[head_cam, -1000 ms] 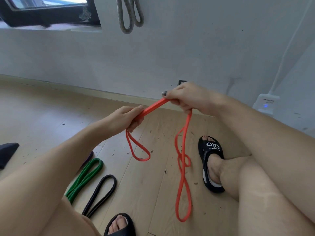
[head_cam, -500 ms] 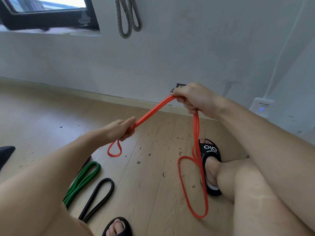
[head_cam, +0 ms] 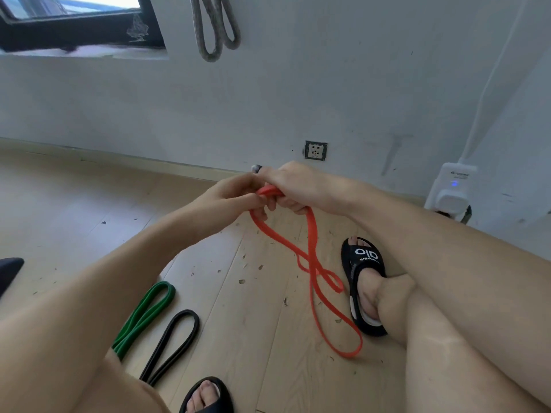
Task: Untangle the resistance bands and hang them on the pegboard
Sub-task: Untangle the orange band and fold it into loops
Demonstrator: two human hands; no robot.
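Observation:
An orange resistance band (head_cam: 313,263) hangs from both hands and crosses over itself in twisted loops, its lowest loop resting on the wooden floor. My left hand (head_cam: 232,198) and my right hand (head_cam: 295,186) are side by side, each closed on the band's top end. A green band (head_cam: 143,317) and a black band (head_cam: 173,344) lie flat on the floor at the lower left, apart from each other. A grey band (head_cam: 213,28) hangs on the wall above. No pegboard is in view.
My feet in black sandals (head_cam: 362,281) rest on the floor, one beside the orange loop. A wall socket (head_cam: 315,150) sits low on the wall. A white plug-in device (head_cam: 450,192) with a cable stands at right. A window (head_cam: 74,22) is at the upper left.
My left hand has come up and rightwards to meet the right hand. The stretched length of orange band between them is gone, and the hanging part now twists into crossed loops.

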